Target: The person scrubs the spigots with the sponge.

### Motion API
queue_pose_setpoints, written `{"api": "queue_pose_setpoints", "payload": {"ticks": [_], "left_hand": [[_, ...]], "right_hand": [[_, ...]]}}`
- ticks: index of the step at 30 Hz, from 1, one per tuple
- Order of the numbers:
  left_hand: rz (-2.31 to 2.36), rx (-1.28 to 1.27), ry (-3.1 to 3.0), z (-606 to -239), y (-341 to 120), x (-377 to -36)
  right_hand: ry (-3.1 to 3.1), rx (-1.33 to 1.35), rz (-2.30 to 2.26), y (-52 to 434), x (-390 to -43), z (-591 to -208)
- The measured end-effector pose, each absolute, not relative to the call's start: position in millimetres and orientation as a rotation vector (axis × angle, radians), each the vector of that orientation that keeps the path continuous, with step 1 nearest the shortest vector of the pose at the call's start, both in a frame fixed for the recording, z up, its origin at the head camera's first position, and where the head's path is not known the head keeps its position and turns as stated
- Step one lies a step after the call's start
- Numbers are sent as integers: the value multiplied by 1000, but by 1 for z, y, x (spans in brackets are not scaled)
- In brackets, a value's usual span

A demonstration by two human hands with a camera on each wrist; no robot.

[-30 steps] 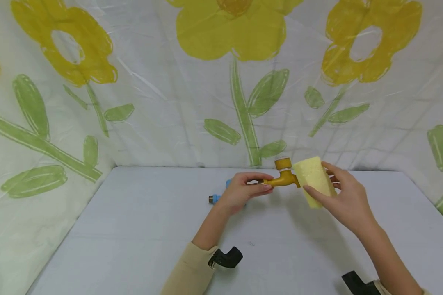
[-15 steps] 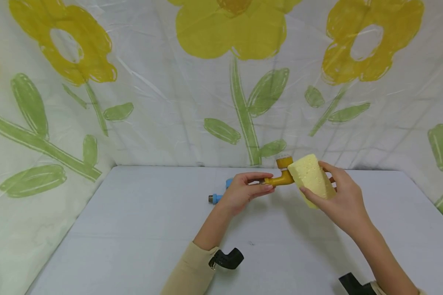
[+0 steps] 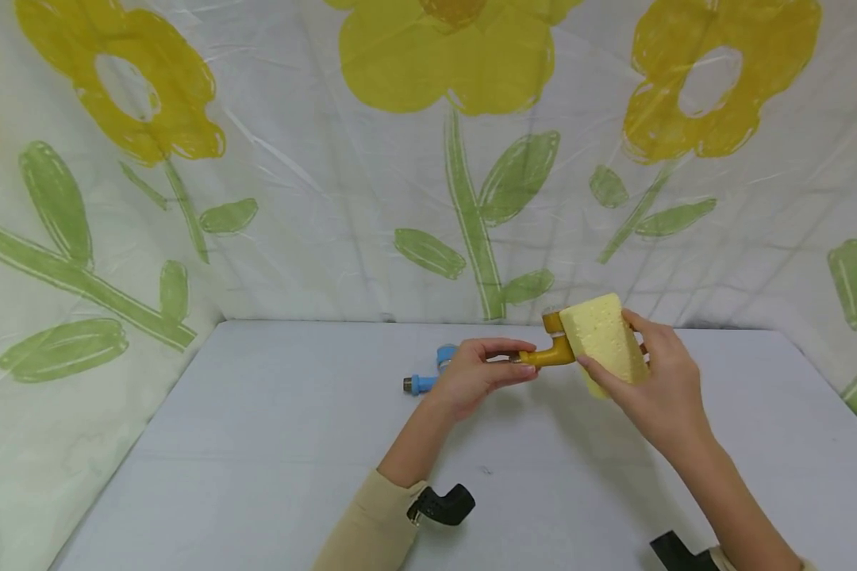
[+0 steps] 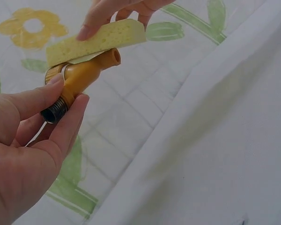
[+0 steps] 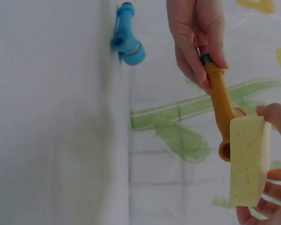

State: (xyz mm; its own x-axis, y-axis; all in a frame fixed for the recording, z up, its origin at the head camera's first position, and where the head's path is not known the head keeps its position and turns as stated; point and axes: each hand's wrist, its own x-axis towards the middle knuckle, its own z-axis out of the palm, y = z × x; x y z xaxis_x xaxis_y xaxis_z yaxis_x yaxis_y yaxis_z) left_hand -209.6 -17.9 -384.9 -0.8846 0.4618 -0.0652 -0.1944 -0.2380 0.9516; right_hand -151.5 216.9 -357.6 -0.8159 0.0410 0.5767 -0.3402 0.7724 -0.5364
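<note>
My left hand (image 3: 471,377) pinches an orange-yellow faucet (image 3: 546,354) by its dark threaded inlet end, holding it up over the table. In the left wrist view the faucet's open spout (image 4: 114,56) points away from that hand. A pale yellow sponge (image 3: 605,337) is gripped between the thumb and fingers of my right hand (image 3: 660,381). The sponge lies against the faucet's side and hides part of its body and knob in the head view. Seen from the right wrist, the sponge (image 5: 248,161) overlaps the faucet near the spout.
A blue faucet (image 3: 420,385) lies on the white table (image 3: 271,428), partly behind my left hand. Behind the table hangs a pale sheet (image 3: 293,238) printed with yellow flowers. Black wrist mounts (image 3: 441,505) sit on both sleeves.
The sponge has shifted along the faucet, from beside the spout to covering more of its body and knob. The left hand and the faucet have moved slightly right.
</note>
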Motion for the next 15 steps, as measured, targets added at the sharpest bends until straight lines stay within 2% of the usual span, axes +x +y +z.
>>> {"api": "queue_pose_setpoints", "payload": {"ticks": [8,15], "left_hand": [[2174,323,1620,-386,-17,-210],[2097,366,1683,-389,-15,-209]], "right_hand": [[-2345,330,834,212,-151,-362],[-2355,296,850,214,-151,-358]]}}
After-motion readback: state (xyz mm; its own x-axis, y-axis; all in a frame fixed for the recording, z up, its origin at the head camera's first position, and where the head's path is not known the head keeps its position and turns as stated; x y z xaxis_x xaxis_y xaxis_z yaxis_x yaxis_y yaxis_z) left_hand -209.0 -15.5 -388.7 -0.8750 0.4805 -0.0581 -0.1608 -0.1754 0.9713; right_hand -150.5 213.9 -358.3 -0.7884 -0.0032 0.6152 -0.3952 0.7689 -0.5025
